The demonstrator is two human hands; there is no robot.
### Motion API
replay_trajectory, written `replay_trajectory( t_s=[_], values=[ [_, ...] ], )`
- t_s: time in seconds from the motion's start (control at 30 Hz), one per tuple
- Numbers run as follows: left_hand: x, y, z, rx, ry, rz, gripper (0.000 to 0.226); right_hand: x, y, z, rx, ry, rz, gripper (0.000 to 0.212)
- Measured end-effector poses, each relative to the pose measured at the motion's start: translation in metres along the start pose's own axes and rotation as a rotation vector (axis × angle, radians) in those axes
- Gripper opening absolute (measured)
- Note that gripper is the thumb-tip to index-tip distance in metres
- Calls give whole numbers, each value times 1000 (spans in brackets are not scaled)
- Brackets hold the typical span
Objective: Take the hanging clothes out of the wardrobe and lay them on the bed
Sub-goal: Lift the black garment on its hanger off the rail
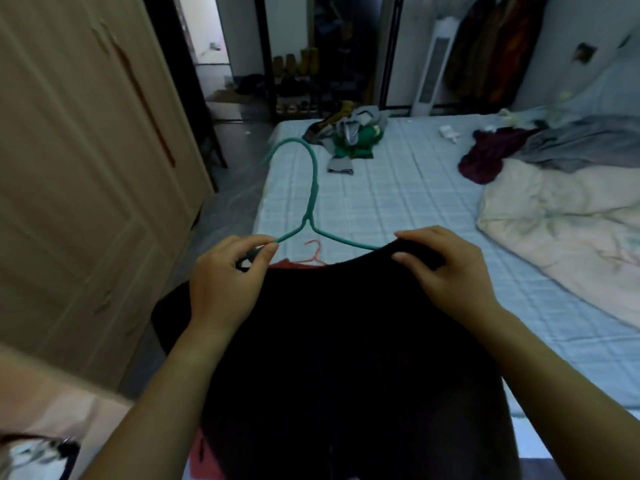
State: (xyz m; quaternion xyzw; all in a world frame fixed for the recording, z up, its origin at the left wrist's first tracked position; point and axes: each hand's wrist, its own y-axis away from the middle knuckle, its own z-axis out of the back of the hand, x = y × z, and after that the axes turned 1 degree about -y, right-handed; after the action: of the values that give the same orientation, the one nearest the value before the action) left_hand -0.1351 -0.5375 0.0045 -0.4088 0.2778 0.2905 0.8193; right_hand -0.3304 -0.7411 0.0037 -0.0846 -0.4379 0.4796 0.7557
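The left hand [225,282] is pinching one sloping arm of a green hanger [313,188] between thumb and curled fingers. The hanger's hook is pointing away over the bed [381,202], and its other arm is running under the top edge of a black garment [346,341]. The right hand [446,271] is gripping that top edge, with the thumb on the near side and the fingers folded over the far side.

The black garment is spreading down towards the camera over the near corner of the bed; whether it is lying flat on the mattress cannot be told. A red garment [287,263] on a pink hanger [314,254] is peeking out just beyond its top edge, lying on the pale blue checked sheet.

A mixed pile of clothes [349,136], green, grey and yellow, is sitting at the far end of the bed. To the right, a maroon garment [485,157] is touching a grey garment [581,143], and both are lying beside a crumpled cream duvet [561,216]. Beige wardrobe doors [86,168] are standing closed on the left. Beyond the bed, a white tower fan [433,67] is standing beside dark coats [491,46] hanging by the wall, and a shoe rack [298,84] is showing in the doorway. A small sticker [584,53] on the wall is too blurred to read.
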Motion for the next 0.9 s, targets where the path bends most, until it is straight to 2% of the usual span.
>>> replay_trajectory(
  t_s=[0.13, 0.2, 0.3, 0.37, 0.43, 0.53, 0.6, 0.7, 0.8, 0.9],
  values=[
    [54, -58, -54, 171, -35, 98, 8, -57, -42, -52, 100, 73, -92, 23],
    [87, -81, -80, 250, -125, 106, 9, -83, -59, -80, 186, 139, -155, 27],
    [133, -92, -117, 452, -378, 66, 26, -120, -71, -116, 385, 322, -328, 38],
    [149, -81, -133, 603, -577, 80, 41, -132, -64, -136, 582, 472, -455, 49],
    [155, -60, -141, 710, -664, 160, 52, -133, -47, -153, 723, 545, -469, 55],
    [151, -21, -135, 787, -672, 274, 56, -122, -21, -166, 790, 522, -397, 56],
    [144, 8, -122, 769, -653, 347, 61, -111, -7, -170, 820, 474, -334, 56],
    [126, 50, -96, 615, -610, 429, 71, -90, 11, -176, 874, 355, -221, 63],
    [103, 94, -70, 458, -673, 521, 61, -68, 32, -186, 930, 230, -51, 74],
    [83, 129, -38, 361, -801, 655, 56, -39, 40, -200, 996, 134, 138, 67]
  ],
)
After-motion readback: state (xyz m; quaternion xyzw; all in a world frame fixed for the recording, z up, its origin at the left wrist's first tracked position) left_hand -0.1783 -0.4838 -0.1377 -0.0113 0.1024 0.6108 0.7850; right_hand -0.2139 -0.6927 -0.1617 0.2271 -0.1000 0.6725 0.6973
